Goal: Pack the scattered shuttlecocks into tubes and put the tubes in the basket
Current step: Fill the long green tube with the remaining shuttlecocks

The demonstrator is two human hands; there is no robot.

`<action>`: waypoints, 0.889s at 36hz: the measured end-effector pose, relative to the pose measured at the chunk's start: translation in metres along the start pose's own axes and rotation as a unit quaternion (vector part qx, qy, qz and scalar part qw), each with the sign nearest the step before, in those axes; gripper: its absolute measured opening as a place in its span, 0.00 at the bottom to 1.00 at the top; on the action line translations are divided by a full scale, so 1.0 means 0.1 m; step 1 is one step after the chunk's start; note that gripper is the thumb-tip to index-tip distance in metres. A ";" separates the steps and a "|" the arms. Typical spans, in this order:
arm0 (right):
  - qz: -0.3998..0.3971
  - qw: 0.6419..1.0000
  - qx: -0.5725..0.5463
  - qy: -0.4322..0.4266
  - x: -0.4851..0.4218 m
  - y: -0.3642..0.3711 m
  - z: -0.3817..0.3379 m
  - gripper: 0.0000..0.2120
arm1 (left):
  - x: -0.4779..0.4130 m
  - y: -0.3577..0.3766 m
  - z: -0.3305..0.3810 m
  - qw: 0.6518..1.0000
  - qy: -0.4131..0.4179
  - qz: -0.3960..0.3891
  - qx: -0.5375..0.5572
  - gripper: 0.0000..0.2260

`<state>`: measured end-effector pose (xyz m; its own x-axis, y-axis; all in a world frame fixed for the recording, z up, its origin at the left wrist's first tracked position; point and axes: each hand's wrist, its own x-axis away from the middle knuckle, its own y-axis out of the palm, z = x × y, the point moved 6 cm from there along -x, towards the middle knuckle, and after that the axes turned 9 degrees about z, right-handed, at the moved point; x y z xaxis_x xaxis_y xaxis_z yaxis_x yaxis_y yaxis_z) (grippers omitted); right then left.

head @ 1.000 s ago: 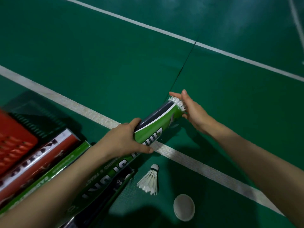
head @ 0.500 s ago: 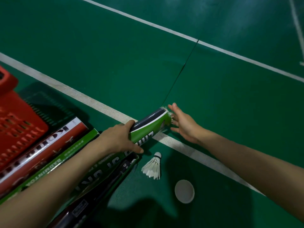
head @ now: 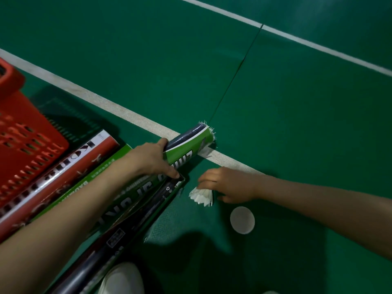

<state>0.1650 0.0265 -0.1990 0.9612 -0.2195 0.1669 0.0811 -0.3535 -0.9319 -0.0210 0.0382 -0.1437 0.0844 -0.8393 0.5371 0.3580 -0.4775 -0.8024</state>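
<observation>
My left hand (head: pixel 150 159) grips a green and dark blue shuttlecock tube (head: pixel 188 144) near its open far end, where white feather tips stick out of the mouth. The tube lies tilted over the white court line. My right hand (head: pixel 228 184) is down on the floor, its fingers curled round the cork end of a white feather shuttlecock (head: pixel 202 196) just right of the tube. A red plastic basket (head: pixel 23 132) stands at the left edge.
A red and white tube (head: pixel 70 166), a green tube (head: pixel 99 172) and a dark tube (head: pixel 131 225) lie side by side between the basket and my left arm. A round white tube cap (head: pixel 242 220) lies on the green floor. A white shoe (head: pixel 122 279) shows at the bottom.
My right hand left the tube's mouth, dropped toward me and took hold of the loose shuttlecock on the floor. The left hand kept its grip on the tube.
</observation>
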 end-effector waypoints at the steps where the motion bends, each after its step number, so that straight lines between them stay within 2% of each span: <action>1: -0.002 1.000 0.010 -0.006 -0.01 0.03 0.00 0.28 | 0.00 0.00 0.01 1.000 0.000 0.000 -0.001 0.50; 6: -0.010 0.999 0.041 0.019 -0.07 0.05 -0.01 0.24 | 0.02 0.01 0.01 1.000 -0.002 -0.005 0.003 0.51; 11: 0.008 0.994 0.106 -0.038 -0.06 0.11 -0.09 0.30 | 0.02 0.01 0.01 1.000 -0.005 -0.003 0.005 0.51; 13: 0.008 0.995 0.095 -0.026 -0.04 0.12 -0.09 0.30 | 0.01 0.01 0.00 1.000 -0.004 -0.001 0.007 0.51; 15: 0.016 0.997 0.079 0.013 -0.02 0.07 -0.06 0.27 | 0.01 0.01 0.00 1.000 -0.002 0.002 0.009 0.51; 17: 0.060 0.995 0.051 0.054 0.01 -0.01 0.02 0.23 | 0.00 0.01 0.01 1.000 0.002 0.007 0.013 0.50; 22: 0.123 0.972 0.033 0.198 0.22 -0.19 0.38 0.14 | -0.01 -0.01 0.08 0.999 0.020 0.023 0.027 0.49; 24: 0.165 0.947 0.000 0.277 0.33 -0.28 0.55 0.11 | -0.02 -0.02 0.10 0.999 0.026 0.029 0.030 0.48; 27: 0.241 0.869 -0.113 0.417 0.49 -0.45 0.83 0.08 | -0.03 -0.03 0.12 0.998 0.037 0.036 0.034 0.46; 30: 0.302 0.780 -0.203 0.509 0.60 -0.63 1.09 0.13 | -0.03 -0.03 0.15 0.997 0.055 0.040 0.042 0.46; 32: 0.340 0.742 -0.241 0.526 0.62 -0.74 1.22 0.16 | -0.03 -0.03 0.17 0.996 0.069 0.043 0.049 0.46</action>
<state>0.2505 0.1504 -0.1592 -0.0206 -0.9942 0.1057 -0.6756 -0.0641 -0.7345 -0.0062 0.0467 -0.1382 -0.0074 -0.9066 0.4219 0.4444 -0.3809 -0.8108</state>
